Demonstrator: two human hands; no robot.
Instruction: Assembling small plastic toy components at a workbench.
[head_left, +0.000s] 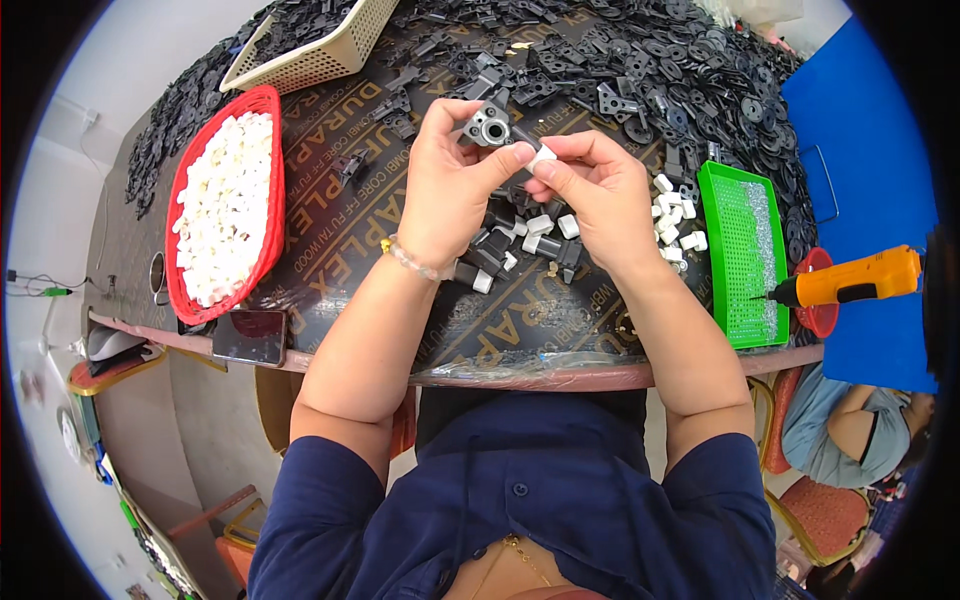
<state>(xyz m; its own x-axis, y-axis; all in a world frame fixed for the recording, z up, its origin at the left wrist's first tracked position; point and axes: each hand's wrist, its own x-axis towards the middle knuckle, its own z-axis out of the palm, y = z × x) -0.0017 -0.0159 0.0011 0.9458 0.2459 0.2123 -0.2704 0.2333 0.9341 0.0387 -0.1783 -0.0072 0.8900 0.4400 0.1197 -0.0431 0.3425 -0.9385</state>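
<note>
My left hand (446,180) grips a black plastic part (490,127) with a round hole in its face and a short stem pointing right. At the end of that stem, my right hand (600,195) pinches a small white plastic cap (541,158) between thumb and fingers. The cap touches the stem; how far it sits on it I cannot tell. Just below my hands lie several black parts with white caps (541,225) on their ends. Loose white caps (672,212) form a small group to the right of my right hand.
A red basket (277,200) of white caps stands at left, with a phone (250,337) below it. Heaped black parts (650,70) cover the far table beside a beige crate (300,70). At right are a green tray (735,335) of small metal pieces and an orange electric screwdriver (855,278).
</note>
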